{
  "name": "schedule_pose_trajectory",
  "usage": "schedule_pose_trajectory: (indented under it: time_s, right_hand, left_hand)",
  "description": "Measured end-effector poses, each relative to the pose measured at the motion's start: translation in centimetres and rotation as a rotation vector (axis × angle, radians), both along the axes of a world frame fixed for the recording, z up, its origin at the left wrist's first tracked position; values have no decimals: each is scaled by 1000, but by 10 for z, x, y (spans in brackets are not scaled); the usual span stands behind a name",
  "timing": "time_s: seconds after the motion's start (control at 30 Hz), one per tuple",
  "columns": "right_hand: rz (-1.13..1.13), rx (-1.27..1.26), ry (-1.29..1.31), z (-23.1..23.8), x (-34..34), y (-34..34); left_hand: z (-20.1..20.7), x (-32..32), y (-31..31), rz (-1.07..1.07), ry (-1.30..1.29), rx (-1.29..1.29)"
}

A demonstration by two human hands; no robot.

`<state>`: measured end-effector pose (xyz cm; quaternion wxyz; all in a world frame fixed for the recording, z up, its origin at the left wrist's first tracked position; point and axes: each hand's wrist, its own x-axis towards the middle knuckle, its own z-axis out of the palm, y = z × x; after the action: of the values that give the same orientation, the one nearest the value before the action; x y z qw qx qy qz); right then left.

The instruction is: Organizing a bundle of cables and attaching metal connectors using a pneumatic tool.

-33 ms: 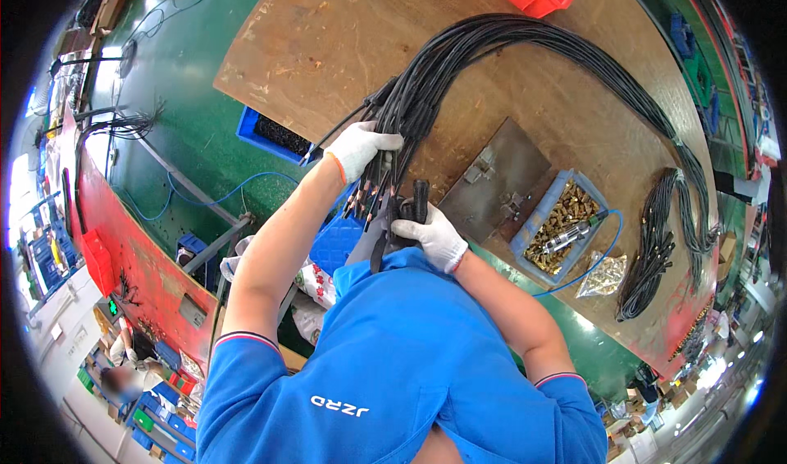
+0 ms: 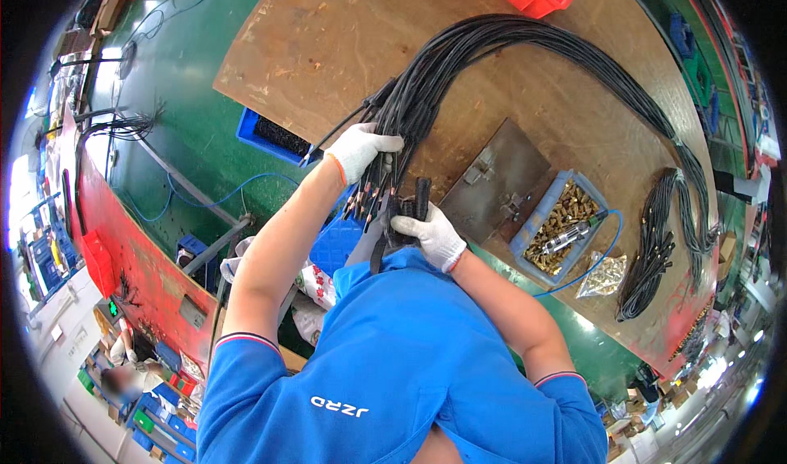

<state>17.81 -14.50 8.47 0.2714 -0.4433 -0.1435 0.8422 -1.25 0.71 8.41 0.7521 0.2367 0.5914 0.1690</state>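
Observation:
My left hand, in a white glove, is closed round a thick bundle of black cables near their cut ends. Bare copper-coloured tips hang below that hand, toward my body. My right hand, also gloved, is closed on a dark, tube-shaped piece just right of the cable tips. Its exact kind is hard to tell, as the glove hides part of it. From my left hand the bundle arches over the table and down its right side.
On the brown table lie a metal plate, a blue-grey bin of brass fittings with a metal tool on a blue hose, a clear bag of small parts, and another cable coil. A red bin stands at the far edge.

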Motion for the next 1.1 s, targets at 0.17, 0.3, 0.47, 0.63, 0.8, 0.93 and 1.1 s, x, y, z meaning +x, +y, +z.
schedule_pose_trajectory:
  time_s: [0.17, 0.3, 0.47, 0.63, 0.8, 0.93, 1.1]
  right_hand:
    - [-122, 98, -158, 1, -18, 36]
    - [-187, 161, -221, -23, -23, 70]
    - [-266, 210, -326, -30, -34, 112]
    - [-337, 216, -373, -36, -44, 156]
    - [-236, 218, -669, -35, -32, 190]
    - [141, 558, -1173, -18, -25, 180]
    - [506, 879, -1237, -5, -28, 150]
  left_hand:
    - [-1, 1, -3, 33, -10, -7]
    - [2, 2, -1, 43, -30, 48]
    - [36, -17, 17, -167, 186, 110]
    - [26, -36, 34, -262, 208, 190]
    - [33, -44, 42, -280, 263, 180]
    - [36, -48, 46, -301, 238, 135]
    - [42, -39, 46, -290, 232, 160]
